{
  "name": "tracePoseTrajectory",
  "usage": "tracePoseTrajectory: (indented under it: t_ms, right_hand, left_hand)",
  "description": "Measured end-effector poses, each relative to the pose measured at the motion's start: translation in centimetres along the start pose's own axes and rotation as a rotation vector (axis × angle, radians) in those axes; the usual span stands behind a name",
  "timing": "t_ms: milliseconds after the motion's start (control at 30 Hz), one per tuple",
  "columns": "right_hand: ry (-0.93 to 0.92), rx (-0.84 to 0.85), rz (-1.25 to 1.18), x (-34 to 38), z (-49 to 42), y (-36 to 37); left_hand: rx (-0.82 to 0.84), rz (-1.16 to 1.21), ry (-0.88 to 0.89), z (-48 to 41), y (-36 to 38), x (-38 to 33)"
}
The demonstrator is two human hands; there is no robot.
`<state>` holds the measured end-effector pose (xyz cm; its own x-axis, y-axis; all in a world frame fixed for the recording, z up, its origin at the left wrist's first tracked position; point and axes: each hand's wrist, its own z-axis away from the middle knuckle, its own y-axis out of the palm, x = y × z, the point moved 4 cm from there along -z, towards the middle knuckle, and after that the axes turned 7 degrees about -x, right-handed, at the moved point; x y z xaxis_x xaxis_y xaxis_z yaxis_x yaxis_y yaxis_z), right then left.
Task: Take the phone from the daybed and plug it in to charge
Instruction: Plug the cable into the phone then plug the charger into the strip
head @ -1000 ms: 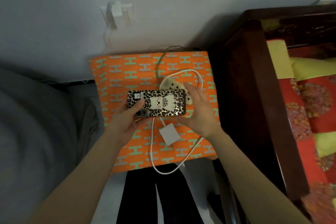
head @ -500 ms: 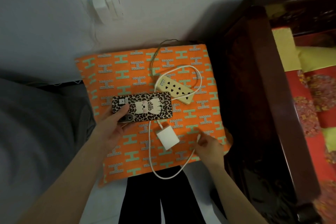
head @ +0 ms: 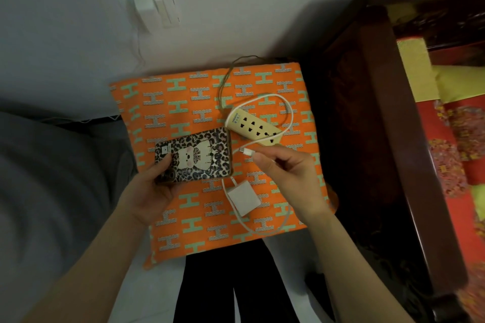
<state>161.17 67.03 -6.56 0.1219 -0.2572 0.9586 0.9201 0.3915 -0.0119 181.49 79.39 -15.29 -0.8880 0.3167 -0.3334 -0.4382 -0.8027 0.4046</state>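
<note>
Right hand [head: 291, 173] now pinching one cable plug [head: 248, 151]; left hand [head: 152, 189] grips one phone [head: 193, 156].

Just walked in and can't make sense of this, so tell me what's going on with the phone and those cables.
A person is about to plug in a phone. The left hand holds the phone, in a leopard-print case, back side up over the orange cushion. The right hand pinches the white cable connector just short of the phone's end; it is not yet inserted. The white charger block lies loose on the cushion, not plugged into the yellow power strip.
</note>
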Motion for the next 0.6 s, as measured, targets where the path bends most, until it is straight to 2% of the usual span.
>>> tracePoseTrajectory:
  t_ms: [200, 433, 600]
  right_hand:
    - [-0.116, -0.015, 0.11, 0.8, 0.3, 0.3]
    - [-0.207, -0.003, 0.28, 1.4, 0.7, 0.6]
    - [-0.213, 0.01, 0.535, 1.3, 0.1, 0.2]
  left_hand:
    - [0.038, -0.036, 0.015, 0.2, -0.2, 0.0]
    - [0.009, -0.034, 0.038, 0.4, -0.3, 0.1]
    - [-0.025, -0.121, 0.058, 0.5, -0.1, -0.3]
